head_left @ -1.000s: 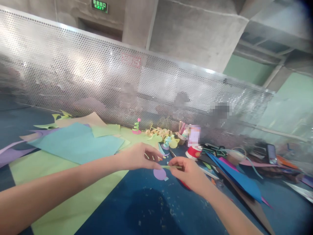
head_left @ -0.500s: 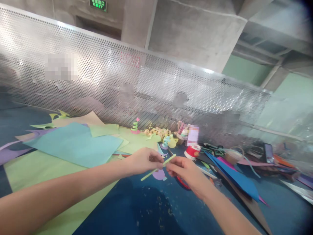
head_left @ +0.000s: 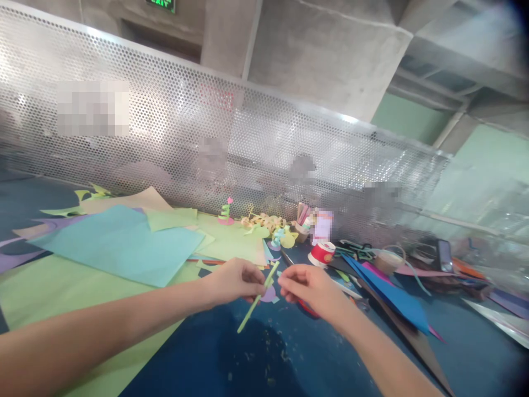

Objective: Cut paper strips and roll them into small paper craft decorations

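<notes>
Blue surface (head_left: 206,364) below: your left grip (head_left: 237,280) pinches a green strip (head_left: 248,315); your right grip (head_left: 308,282) curls part-open beside it.

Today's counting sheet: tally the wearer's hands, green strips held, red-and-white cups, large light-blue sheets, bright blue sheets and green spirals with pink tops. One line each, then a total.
Left hand and right hand: 2
Held green strip: 1
Red-and-white cup: 1
Large light-blue sheet: 1
Bright blue sheet: 1
Green spiral with pink top: 1
Total: 7
</notes>
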A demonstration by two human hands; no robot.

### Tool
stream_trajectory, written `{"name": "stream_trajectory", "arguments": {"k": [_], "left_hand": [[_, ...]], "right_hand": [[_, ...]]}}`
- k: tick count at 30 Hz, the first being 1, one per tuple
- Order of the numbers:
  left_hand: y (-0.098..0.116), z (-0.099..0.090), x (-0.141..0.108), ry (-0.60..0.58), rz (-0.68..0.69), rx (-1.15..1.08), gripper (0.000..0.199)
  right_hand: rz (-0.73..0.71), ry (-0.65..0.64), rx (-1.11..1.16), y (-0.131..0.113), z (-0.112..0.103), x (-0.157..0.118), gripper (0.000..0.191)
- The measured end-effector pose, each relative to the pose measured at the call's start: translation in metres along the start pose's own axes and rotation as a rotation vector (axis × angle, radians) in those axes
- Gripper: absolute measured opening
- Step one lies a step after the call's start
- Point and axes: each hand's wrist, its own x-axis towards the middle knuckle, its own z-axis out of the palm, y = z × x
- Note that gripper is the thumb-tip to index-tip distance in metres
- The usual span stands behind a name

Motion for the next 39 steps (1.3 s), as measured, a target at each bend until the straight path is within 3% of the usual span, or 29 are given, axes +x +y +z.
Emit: {"name": "stream_trajectory", "arguments": {"k": [3, 6, 9, 12, 14, 18, 22, 26, 30, 33, 39], "left_hand": [[-0.004, -0.008, -0.009, 0.023, -0.035, -0.208, 0.019], [-0.012, -0.018, -0.016, 0.090, -0.068, -0.334, 0.019], [-0.022, -0.023, -0.018, 0.170, -0.102, -0.396, 0.021], [-0.028, -0.022, -0.015, 0.218, -0.084, -0.417, 0.022], [-0.030, -0.021, -0.014, 0.212, -0.044, -0.396, 0.021], [-0.032, -0.019, -0.014, 0.221, 0.001, -0.364, 0.020], [-0.035, -0.019, -0.013, 0.230, 0.016, -0.347, 0.020], [-0.040, -0.019, -0.013, 0.237, 0.043, -0.309, 0.019], [-0.041, -0.019, -0.015, 0.223, 0.075, -0.282, 0.019], [-0.039, -0.018, -0.016, 0.232, 0.079, -0.264, 0.020], [-0.038, -0.018, -0.016, 0.241, 0.076, -0.234, 0.019]], "right_hand": [[0.034, 0.053, -0.221, 0.010, -0.036, -0.012, 0.026], [0.209, 0.271, -0.812, 0.042, -0.083, -0.029, 0.025], [0.433, 0.128, -1.025, 0.085, -0.116, -0.043, 0.027], [0.403, -0.040, -1.006, 0.116, -0.124, -0.048, 0.020], [0.370, -0.057, -1.022, 0.122, -0.123, -0.047, 0.012], [0.392, 0.005, -1.021, 0.097, -0.124, -0.049, 0.008], [0.168, 0.267, -0.820, 0.041, -0.103, -0.053, 0.027], [0.034, 0.186, -0.586, 0.003, -0.039, -0.046, 0.043], [-0.104, 0.176, -0.533, -0.008, 0.016, -0.032, 0.042], [-0.125, 0.174, -0.548, -0.010, 0.029, -0.024, 0.046], [-0.120, 0.221, -0.580, -0.008, 0.030, -0.018, 0.044]]}}
